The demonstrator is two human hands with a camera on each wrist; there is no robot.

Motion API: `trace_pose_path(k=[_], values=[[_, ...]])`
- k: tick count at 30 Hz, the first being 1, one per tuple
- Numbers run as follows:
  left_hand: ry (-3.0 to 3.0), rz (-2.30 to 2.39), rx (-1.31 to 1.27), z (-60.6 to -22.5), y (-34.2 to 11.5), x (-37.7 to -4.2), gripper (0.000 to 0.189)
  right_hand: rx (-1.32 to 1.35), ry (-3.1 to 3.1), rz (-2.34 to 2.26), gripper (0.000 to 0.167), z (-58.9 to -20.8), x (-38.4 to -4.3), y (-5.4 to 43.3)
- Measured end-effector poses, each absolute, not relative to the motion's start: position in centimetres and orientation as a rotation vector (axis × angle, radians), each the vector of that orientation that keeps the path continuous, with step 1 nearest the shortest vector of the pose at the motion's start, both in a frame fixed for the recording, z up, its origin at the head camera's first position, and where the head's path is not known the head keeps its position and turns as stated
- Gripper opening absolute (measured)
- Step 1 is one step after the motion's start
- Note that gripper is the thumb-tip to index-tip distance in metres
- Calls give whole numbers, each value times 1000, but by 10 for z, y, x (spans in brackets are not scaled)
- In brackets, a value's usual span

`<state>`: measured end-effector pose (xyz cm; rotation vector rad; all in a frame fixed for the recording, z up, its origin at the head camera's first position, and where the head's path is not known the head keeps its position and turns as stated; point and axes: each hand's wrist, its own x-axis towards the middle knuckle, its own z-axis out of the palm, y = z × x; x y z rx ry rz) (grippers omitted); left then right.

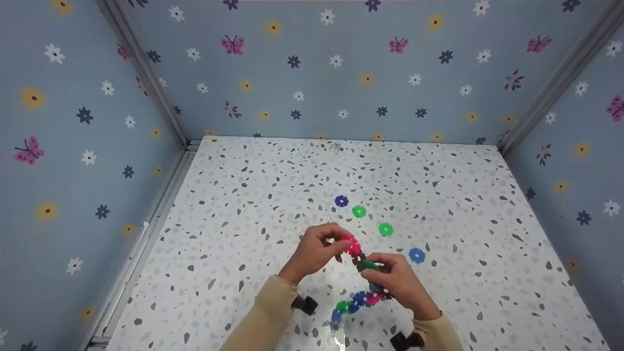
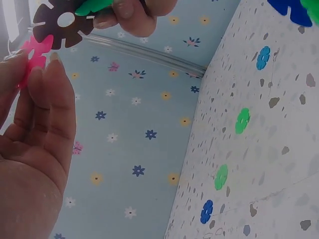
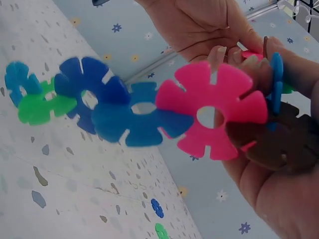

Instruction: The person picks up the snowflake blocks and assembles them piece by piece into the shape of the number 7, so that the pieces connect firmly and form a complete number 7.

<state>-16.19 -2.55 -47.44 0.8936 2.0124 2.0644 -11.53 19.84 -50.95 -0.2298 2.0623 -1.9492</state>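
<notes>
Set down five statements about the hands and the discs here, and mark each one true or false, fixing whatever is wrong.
1. The left hand pinches a pink disc, while the right hand grips the chain of linked discs. True.
2. Only three discs lie loose on the table. False: four do, namely a dark blue disc, two green discs and a lighter blue disc.
3. Of those four, the dark blue disc lies nearest the back wall. True.
4. The chain's free end is yellow. False: it ends in a blue link.
5. In the right wrist view, a pink link touches a brown link. True.
</notes>
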Motion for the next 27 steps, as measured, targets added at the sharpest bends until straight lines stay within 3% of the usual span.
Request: trace_pose_path(k=[15, 21, 27], values=[[1925, 2091, 943, -469, -21, -158, 4, -275, 2141, -1959, 18, -508, -112, 196], [1890, 2069, 945, -489, -15, -167, 4, -286, 2162, -1955, 10, -509, -114, 198], [1855, 2085, 946, -488, -14, -166, 9, -276, 2188, -1950, 15, -512, -115, 197]])
